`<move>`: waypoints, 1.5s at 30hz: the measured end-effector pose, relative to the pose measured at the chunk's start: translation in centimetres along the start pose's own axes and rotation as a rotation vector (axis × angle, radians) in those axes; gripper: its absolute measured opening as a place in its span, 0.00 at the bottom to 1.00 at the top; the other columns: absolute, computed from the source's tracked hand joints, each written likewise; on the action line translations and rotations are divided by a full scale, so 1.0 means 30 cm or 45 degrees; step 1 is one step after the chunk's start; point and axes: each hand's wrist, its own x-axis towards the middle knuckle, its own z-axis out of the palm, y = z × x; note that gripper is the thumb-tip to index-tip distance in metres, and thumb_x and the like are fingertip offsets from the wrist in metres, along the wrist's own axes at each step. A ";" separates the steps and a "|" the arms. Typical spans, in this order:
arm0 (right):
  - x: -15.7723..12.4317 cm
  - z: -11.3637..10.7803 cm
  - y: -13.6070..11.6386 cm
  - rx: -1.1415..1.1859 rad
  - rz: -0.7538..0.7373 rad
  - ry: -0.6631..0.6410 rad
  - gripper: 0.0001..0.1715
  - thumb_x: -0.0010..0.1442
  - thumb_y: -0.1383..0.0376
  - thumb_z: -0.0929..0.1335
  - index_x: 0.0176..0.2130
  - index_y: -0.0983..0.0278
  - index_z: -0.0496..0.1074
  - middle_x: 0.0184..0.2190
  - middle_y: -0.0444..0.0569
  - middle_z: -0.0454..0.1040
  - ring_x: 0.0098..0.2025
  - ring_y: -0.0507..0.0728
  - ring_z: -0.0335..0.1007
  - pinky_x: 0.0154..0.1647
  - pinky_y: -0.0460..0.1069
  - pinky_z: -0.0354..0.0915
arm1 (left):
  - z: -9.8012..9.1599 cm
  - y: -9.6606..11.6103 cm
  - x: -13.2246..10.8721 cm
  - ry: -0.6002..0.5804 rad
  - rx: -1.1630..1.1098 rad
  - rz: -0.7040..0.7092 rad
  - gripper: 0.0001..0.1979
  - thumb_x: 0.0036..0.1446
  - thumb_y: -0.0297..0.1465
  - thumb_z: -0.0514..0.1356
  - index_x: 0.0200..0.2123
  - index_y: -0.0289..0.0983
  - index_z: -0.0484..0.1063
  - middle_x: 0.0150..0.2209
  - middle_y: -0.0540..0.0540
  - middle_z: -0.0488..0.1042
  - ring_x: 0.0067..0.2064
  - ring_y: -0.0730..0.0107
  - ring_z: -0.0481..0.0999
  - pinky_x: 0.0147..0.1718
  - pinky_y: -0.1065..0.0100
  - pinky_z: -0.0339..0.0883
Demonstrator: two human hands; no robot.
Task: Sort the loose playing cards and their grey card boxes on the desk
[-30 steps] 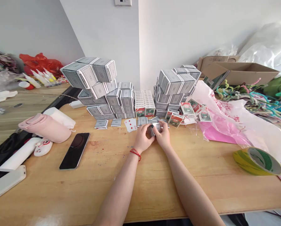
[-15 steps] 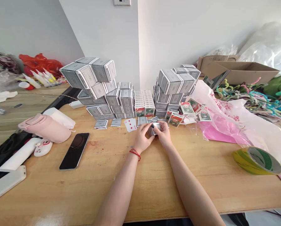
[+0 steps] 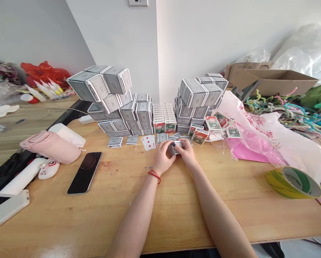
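Left hand [image 3: 162, 157], right hand [image 3: 187, 154], block [image 3: 172, 151]: no clear shift since earlier frame. Both hands' fingers curled close round block, near diamond card [image 3: 148, 142]. Advisable: light, even pressure; edges square.

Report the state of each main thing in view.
Card block: held
Left hand: grip closed on the block
Right hand: grip closed on the block
Left block stack: standing
Right block stack: standing
Diamond card: face up
Phone: flat, screen dark
Pink bottle: on its side
Cardboard box: open
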 end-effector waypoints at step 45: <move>-0.040 0.076 -0.021 0.622 0.357 -0.118 0.23 0.44 0.59 0.73 0.41 0.58 0.67 0.35 0.43 0.74 0.36 0.54 0.71 0.37 0.48 0.65 | 0.051 -0.003 -0.010 -0.039 -0.035 -0.017 0.27 0.57 0.23 0.45 0.60 0.40 0.49 0.56 0.38 0.56 0.58 0.60 0.57 0.57 0.54 0.55</move>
